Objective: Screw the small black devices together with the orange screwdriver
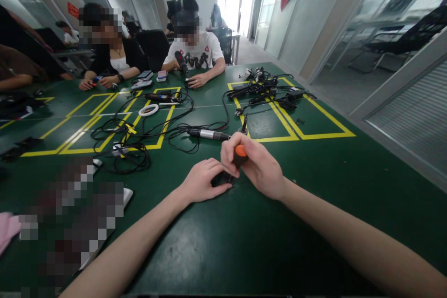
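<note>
My right hand [260, 165] is wrapped round a screwdriver [240, 150] with a dark handle and an orange end; its shaft is hidden by my fingers. Low on the green table, my left hand [206, 180] holds a small black part [222, 178] between thumb and fingers. The screwdriver stands over this part, but whether its tip touches I cannot tell. Just beyond my hands lies a silver and black pen-shaped tool [209, 134] with a cable. A small dark upright piece [244, 123] is behind my right hand.
Tangled black cables [136, 156] spread over the yellow-taped table. A pile of cables and adapters [261, 87] lies at the back right. A white ring of tape [148, 110] sits further left. Blurred-out flat items [87, 228] lie at left. Two people [195, 51] sit working across the table.
</note>
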The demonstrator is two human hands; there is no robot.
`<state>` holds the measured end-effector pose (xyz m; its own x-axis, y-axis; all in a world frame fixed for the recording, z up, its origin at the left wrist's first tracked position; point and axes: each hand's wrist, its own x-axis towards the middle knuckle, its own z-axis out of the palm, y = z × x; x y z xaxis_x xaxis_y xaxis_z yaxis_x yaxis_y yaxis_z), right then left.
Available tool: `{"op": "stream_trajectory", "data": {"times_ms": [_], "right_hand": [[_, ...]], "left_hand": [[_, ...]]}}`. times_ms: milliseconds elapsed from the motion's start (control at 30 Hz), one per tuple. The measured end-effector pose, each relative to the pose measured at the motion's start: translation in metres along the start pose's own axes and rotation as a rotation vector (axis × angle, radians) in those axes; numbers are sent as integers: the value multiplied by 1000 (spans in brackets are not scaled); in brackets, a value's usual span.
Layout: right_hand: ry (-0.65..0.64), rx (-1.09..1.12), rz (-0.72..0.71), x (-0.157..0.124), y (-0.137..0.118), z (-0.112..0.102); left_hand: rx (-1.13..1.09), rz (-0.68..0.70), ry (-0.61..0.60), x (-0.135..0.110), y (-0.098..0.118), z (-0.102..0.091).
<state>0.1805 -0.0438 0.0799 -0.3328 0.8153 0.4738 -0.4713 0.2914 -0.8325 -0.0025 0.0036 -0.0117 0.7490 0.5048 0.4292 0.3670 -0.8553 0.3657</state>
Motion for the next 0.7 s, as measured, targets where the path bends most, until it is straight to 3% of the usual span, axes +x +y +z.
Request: {"op": "stream_trajectory", "data": {"times_ms": [200, 567, 700], "right_hand": [[-1, 124, 124, 4, -8, 1], [-37, 19, 30, 10, -8, -5], [38, 25, 126, 18, -12, -9]], "left_hand": [[-33, -4, -14, -3, 5, -2], [16, 14, -34, 3, -3, 2], [46, 16, -32, 5, -5, 3]]}}
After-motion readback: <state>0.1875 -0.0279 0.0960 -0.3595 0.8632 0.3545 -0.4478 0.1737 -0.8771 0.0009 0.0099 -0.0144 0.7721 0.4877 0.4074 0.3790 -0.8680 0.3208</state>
